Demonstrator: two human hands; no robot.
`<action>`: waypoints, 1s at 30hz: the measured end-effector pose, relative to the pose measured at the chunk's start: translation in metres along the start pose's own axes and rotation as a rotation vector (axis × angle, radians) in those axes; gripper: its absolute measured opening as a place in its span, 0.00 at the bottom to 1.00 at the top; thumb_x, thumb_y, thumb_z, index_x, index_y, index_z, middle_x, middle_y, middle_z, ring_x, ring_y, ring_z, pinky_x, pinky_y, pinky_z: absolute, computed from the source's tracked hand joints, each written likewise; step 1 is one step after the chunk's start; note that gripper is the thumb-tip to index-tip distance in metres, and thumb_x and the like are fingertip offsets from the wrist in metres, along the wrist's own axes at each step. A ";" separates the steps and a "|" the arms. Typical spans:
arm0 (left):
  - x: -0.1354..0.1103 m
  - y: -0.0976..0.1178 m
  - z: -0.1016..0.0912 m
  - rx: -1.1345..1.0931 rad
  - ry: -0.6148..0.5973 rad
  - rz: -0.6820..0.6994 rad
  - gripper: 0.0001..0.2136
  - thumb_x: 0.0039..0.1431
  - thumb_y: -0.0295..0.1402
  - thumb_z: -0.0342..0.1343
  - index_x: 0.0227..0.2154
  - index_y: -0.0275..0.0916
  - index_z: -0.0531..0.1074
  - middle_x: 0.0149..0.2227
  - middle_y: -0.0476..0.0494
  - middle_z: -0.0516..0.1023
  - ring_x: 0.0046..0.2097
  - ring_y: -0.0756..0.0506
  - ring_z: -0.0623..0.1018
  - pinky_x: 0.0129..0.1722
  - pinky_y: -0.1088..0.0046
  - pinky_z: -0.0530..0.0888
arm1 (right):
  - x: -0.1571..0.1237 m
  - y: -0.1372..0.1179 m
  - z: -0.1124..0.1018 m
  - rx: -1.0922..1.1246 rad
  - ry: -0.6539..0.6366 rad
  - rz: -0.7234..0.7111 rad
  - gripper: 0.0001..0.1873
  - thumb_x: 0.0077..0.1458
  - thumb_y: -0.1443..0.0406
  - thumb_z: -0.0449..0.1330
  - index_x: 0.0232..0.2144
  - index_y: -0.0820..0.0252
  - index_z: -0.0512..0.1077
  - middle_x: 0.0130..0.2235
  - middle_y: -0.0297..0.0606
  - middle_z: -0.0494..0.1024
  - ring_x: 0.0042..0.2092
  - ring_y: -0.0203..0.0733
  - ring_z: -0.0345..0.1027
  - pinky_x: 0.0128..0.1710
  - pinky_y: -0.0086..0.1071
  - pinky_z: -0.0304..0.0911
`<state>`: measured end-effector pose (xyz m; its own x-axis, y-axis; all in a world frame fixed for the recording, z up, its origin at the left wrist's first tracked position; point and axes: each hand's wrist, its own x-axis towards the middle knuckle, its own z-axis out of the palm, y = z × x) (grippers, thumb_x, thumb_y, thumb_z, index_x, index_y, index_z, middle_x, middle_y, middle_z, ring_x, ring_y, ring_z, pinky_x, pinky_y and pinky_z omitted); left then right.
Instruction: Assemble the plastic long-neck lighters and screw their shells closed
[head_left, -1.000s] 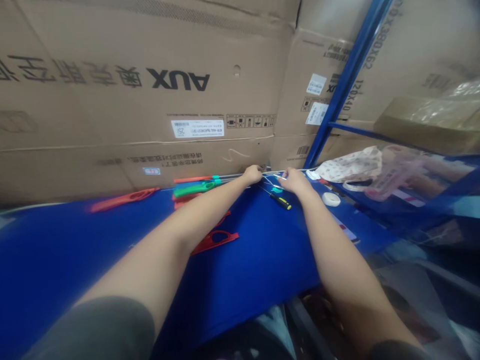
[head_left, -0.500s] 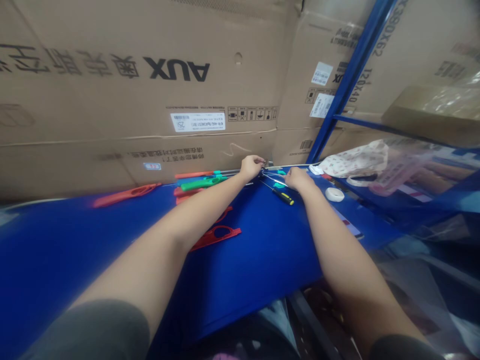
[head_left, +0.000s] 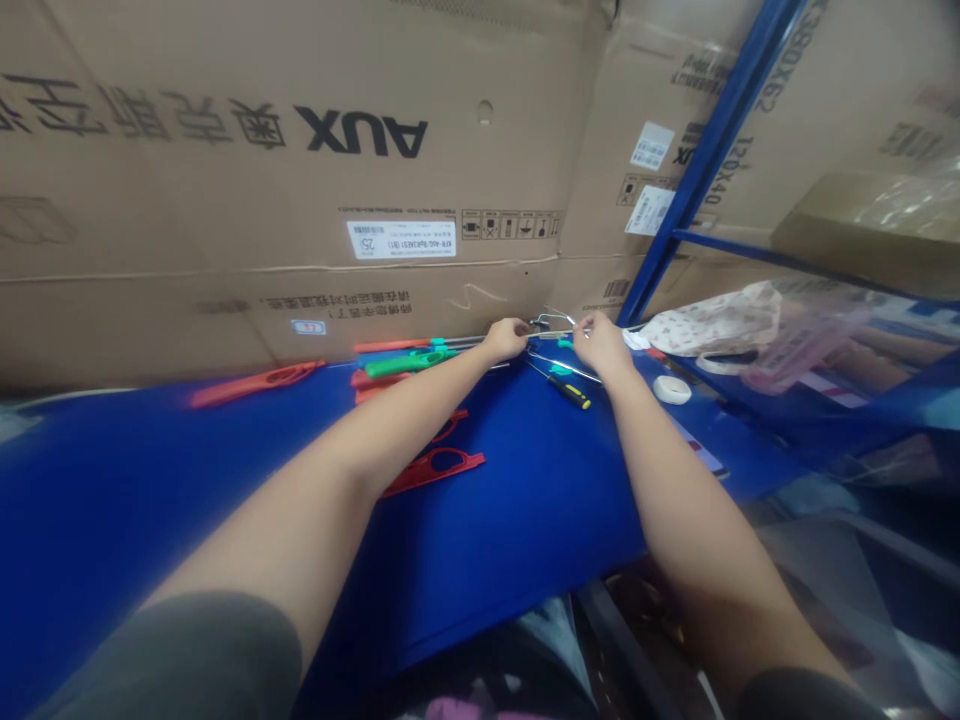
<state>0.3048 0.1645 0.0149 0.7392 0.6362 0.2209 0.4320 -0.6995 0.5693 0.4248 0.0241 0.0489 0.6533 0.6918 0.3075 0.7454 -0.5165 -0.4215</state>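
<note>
At the back of the blue table, my left hand (head_left: 507,340) is closed in a pinch, and what lies between its fingertips is too small to make out. A short way to its right, my right hand (head_left: 601,345) is closed on a thin bent metal wire (head_left: 556,316), which stretches toward the left hand. Below the hands lies a screwdriver (head_left: 571,393) with a black and yellow handle, close to thin metal rods and small teal pieces (head_left: 561,370). A green plastic handle (head_left: 405,364) lies left of my left hand, partly over red plastic pieces.
A large cardboard box (head_left: 225,200) stands behind the blue table (head_left: 510,530). Red handle halves (head_left: 259,384) lie to the left and nearer me. On the right are a white rounded case (head_left: 671,389), a phone, a patterned cloth bag (head_left: 712,318) and a blue shelf post (head_left: 679,205).
My right hand has risen slightly, and the bent wire now shows raised against the cardboard. My left hand stays in nearly the same place. The view has shifted a little.
</note>
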 end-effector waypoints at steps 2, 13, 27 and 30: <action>-0.004 0.006 -0.007 0.081 -0.029 0.062 0.16 0.67 0.38 0.57 0.54 0.37 0.70 0.54 0.38 0.73 0.51 0.41 0.77 0.49 0.57 0.77 | -0.001 -0.001 -0.001 0.006 0.006 0.002 0.11 0.63 0.60 0.54 0.44 0.58 0.71 0.44 0.49 0.80 0.46 0.52 0.74 0.44 0.39 0.66; -0.106 -0.023 -0.115 0.530 -0.025 0.261 0.16 0.63 0.39 0.54 0.47 0.35 0.76 0.45 0.37 0.79 0.50 0.37 0.77 0.48 0.64 0.74 | -0.014 -0.014 -0.015 0.020 -0.009 -0.087 0.15 0.63 0.55 0.54 0.35 0.57 0.75 0.41 0.48 0.81 0.46 0.54 0.74 0.42 0.39 0.65; -0.196 -0.078 -0.139 0.690 0.042 0.261 0.19 0.67 0.46 0.49 0.54 0.46 0.75 0.53 0.40 0.78 0.52 0.38 0.77 0.51 0.64 0.73 | -0.038 -0.040 0.000 0.019 -0.095 -0.230 0.14 0.63 0.55 0.54 0.36 0.57 0.75 0.40 0.45 0.81 0.43 0.51 0.73 0.36 0.34 0.60; -0.201 -0.085 -0.141 0.677 0.060 0.267 0.20 0.68 0.46 0.47 0.54 0.45 0.76 0.52 0.39 0.79 0.52 0.37 0.78 0.50 0.63 0.74 | -0.041 -0.043 0.003 0.010 -0.130 -0.241 0.14 0.63 0.55 0.55 0.37 0.57 0.75 0.41 0.46 0.81 0.42 0.51 0.73 0.34 0.33 0.59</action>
<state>0.0467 0.1424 0.0336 0.8428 0.4192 0.3375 0.4804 -0.8687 -0.1205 0.3653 0.0193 0.0518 0.4346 0.8534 0.2879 0.8753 -0.3249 -0.3581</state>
